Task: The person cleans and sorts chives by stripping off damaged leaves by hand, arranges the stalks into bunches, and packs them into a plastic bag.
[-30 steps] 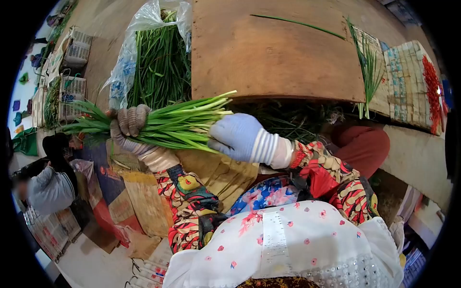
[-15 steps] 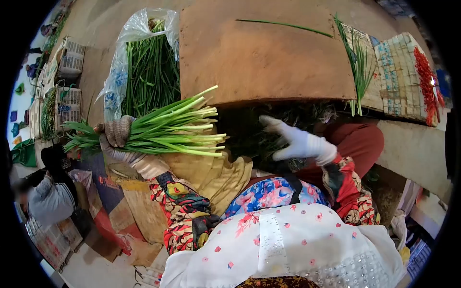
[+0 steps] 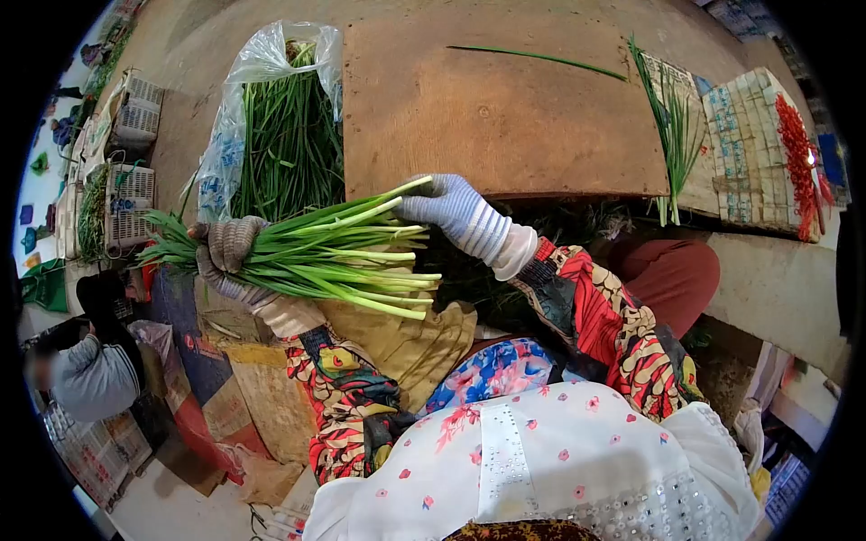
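Since half a second ago, the right hand (image 3: 456, 212) has swung in from empty air, where its fingers were spread, to the bunch of green stalks (image 3: 338, 252); its fingers now close on the pale end of the uppermost stalk. The left hand (image 3: 233, 248) keeps its fingers wrapped around the leafy end, holding the bunch roughly level above a crumpled mustard-coloured cloth (image 3: 406, 347). The stalks are slender, smooth and glossy, fanning out toward whitish cut ends.

Both gloves are ribbed knit: the right pale blue with white bands at the wrist, the left greyish brown and soiled. The sleeves (image 3: 347, 401) are boldly patterned in red, black and cream; the white top (image 3: 564, 451) carries small red flowers and shiny studs.

Blue print marks the clear, wrinkled plastic bag (image 3: 221, 153) full of long greens and the pale slatted carton (image 3: 744, 135), too small to read. Thin red strips (image 3: 796, 162) hang at the carton's edge.

The worktop (image 3: 505, 122) is a flat brown wooden board bearing one thin green stalk (image 3: 541, 60). Beyond stretches a dull brown floor (image 3: 433, 11), with white lattice crates (image 3: 135, 113) and a seated person in grey (image 3: 95, 379) off to the left.
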Motion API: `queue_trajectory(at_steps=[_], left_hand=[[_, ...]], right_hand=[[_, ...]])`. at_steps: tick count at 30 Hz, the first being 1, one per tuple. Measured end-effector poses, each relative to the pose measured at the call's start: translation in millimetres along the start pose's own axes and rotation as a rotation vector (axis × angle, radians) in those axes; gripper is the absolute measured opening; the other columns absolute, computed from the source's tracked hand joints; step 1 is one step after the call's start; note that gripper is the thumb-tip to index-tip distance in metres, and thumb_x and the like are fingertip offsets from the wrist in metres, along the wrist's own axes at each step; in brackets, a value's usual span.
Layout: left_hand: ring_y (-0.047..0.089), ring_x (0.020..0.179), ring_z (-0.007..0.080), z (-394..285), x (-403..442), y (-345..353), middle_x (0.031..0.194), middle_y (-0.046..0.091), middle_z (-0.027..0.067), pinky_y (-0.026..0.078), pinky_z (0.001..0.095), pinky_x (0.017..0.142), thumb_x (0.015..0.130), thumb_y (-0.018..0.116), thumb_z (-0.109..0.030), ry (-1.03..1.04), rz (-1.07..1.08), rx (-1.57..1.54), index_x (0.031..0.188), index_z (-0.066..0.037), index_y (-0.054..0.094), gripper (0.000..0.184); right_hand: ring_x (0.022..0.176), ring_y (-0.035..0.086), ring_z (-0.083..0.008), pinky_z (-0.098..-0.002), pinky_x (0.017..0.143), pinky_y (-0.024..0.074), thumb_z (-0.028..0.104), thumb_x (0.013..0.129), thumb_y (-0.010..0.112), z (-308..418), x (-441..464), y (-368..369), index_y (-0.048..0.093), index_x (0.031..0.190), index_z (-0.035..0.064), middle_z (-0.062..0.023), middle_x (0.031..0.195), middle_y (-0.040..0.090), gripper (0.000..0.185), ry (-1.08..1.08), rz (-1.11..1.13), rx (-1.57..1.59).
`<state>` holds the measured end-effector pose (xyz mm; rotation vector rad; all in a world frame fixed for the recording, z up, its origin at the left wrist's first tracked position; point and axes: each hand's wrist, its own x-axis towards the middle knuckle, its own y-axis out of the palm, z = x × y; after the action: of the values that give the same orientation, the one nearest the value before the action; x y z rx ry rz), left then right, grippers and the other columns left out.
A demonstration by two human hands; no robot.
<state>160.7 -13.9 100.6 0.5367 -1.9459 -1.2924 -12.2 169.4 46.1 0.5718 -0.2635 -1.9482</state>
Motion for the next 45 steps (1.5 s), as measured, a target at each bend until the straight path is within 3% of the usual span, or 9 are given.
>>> queue_trajectory(at_steps=[8, 12, 17, 20, 25, 28, 35, 40, 45], left_hand=[[0.044, 0.053, 0.0062, -20.7, -6.9, -11.1, 0.059, 0.044, -0.0060, 0.041, 0.0206, 0.064, 0.083, 0.057, -0.010, 0.051, -0.071, -0.146, 0.107, -0.002, 0.058, 0.026], [0.044, 0.052, 0.0063, -27.2, -13.5, -9.5, 0.059, 0.044, -0.0058, 0.041, 0.0203, 0.062, 0.083, 0.056, -0.010, 0.092, -0.065, -0.101, 0.108, -0.002, 0.058, 0.026], [0.043, 0.051, 0.0066, -21.5, -15.1, -3.6, 0.058, 0.043, -0.0048, 0.040, 0.0186, 0.063, 0.085, 0.055, -0.011, 0.078, -0.065, -0.064, 0.111, -0.004, 0.056, 0.027], [0.044, 0.054, 0.0071, -18.5, -10.8, -2.8, 0.060, 0.044, -0.0048, 0.041, 0.0202, 0.064, 0.085, 0.055, -0.011, 0.069, -0.050, -0.066, 0.110, -0.004, 0.056, 0.026], [0.045, 0.058, 0.0079, -18.1, -11.5, -3.1, 0.063, 0.045, -0.0047, 0.042, 0.0228, 0.066, 0.084, 0.057, -0.012, 0.066, -0.038, -0.067, 0.108, -0.006, 0.056, 0.024], [0.046, 0.061, 0.0084, -16.9, -12.5, -1.0, 0.065, 0.046, -0.0046, 0.042, 0.0243, 0.067, 0.084, 0.057, -0.013, 0.075, -0.026, -0.063, 0.106, -0.006, 0.056, 0.023], [0.048, 0.067, 0.0095, 0.7, -16.5, 7.0, 0.069, 0.047, -0.0045, 0.043, 0.0279, 0.070, 0.083, 0.059, -0.014, 0.065, 0.025, -0.053, 0.103, -0.008, 0.056, 0.021], [0.049, 0.071, 0.0103, 17.3, -15.5, 13.7, 0.072, 0.048, -0.0045, 0.044, 0.0305, 0.072, 0.083, 0.061, -0.015, 0.038, 0.072, -0.058, 0.101, -0.009, 0.056, 0.020], [0.050, 0.075, 0.0111, 40.1, -17.0, 18.3, 0.075, 0.049, -0.0044, 0.045, 0.0331, 0.074, 0.082, 0.062, -0.016, 0.007, 0.132, -0.086, 0.099, -0.010, 0.056, 0.019]], right_hand=[[0.082, 0.062, -0.0293, -0.0348, 0.074, 0.0483, 0.017, 0.079, 0.061, -9.9, -76.2, -94.4, 0.062, 0.088, 0.0023, -0.0159, 0.086, 0.063, 0.018, -0.169, -0.021, -0.903], [0.090, 0.063, -0.0268, -0.0422, 0.075, 0.0492, 0.019, 0.074, 0.061, -105.7, -132.1, -219.0, 0.067, 0.094, 0.0132, -0.0082, 0.090, 0.066, 0.021, 0.660, 0.479, -2.083], [0.096, 0.060, -0.0311, -0.0423, 0.080, 0.0479, 0.030, 0.078, 0.062, -51.1, -112.0, -144.2, 0.061, 0.106, 0.0085, -0.0144, 0.102, 0.063, 0.035, 0.066, 0.089, -1.678], [0.102, 0.060, -0.0245, -0.0318, 0.089, 0.0452, 0.027, 0.085, 0.060, -39.7, -75.3, -90.8, 0.059, 0.113, 0.0043, -0.0143, 0.107, 0.064, 0.036, -0.044, 0.020, -0.720], [0.099, 0.057, -0.0147, -0.0277, 0.088, 0.0451, 0.028, 0.089, 0.057, -22.4, -21.3, -31.5, 0.054, 0.120, -0.0001, -0.0080, 0.108, 0.062, 0.042, 0.125, 0.195, -0.171], [0.084, 0.057, -0.0102, -0.0255, 0.078, 0.0491, 0.030, 0.088, 0.059, -29.3, -4.8, -9.2, 0.052, 0.123, 0.0023, -0.0049, 0.099, 0.060, 0.045, -0.015, 0.457, -0.248], [0.081, 0.060, -0.0155, -0.0298, 0.076, 0.0482, 0.020, 0.085, 0.058, -39.3, -30.6, -53.3, 0.062, 0.101, 0.0025, -0.0081, 0.091, 0.066, 0.024, 0.143, 0.285, -0.548], [0.101, 0.061, -0.0227, -0.0326, 0.087, 0.0465, 0.018, 0.082, 0.061, -16.3, -31.9, -61.6, 0.056, 0.116, 0.0045, -0.0135, 0.108, 0.063, 0.036, -0.152, 0.041, -0.706], [0.075, 0.061, -0.0137, -0.0295, 0.069, 0.0499, 0.014, 0.078, 0.064, 33.0, 12.1, 14.7, 0.045, 0.130, 0.0083, -0.0088, 0.114, 0.062, 0.055, -0.269, 0.395, -0.568]])
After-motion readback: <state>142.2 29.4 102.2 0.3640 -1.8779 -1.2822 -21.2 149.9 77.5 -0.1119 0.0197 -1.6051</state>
